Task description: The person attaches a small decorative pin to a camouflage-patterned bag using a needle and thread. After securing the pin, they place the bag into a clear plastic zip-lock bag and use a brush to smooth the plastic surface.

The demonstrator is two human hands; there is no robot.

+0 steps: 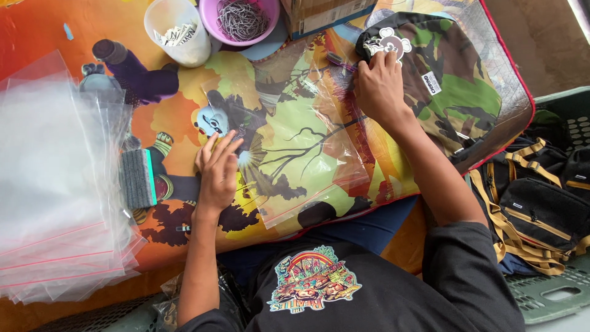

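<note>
Your left hand point(216, 169) lies flat with its fingers spread, pressing down the near corner of a clear zip bag point(289, 141) that rests on the colourful cartoon-printed mat point(184, 110). Your right hand point(378, 86) has its fingers curled together at the edge of a camouflage pouch point(448, 80), fingertips touching the round cartoon tag point(388, 42) at the pouch's top corner; whether it actually pinches the tag, I cannot tell. The pouch sits at the far right end of the mat, just beside the open mouth of the zip bag. To your left lies a thick stack of clear zip bags point(55, 184). At the far edge stand a white cup point(178, 31), a pink bowl of metal chains point(241, 19) and a cardboard box point(326, 13). At your right, a green crate point(553, 289) holds black pouches with tan straps point(541, 203).
</note>
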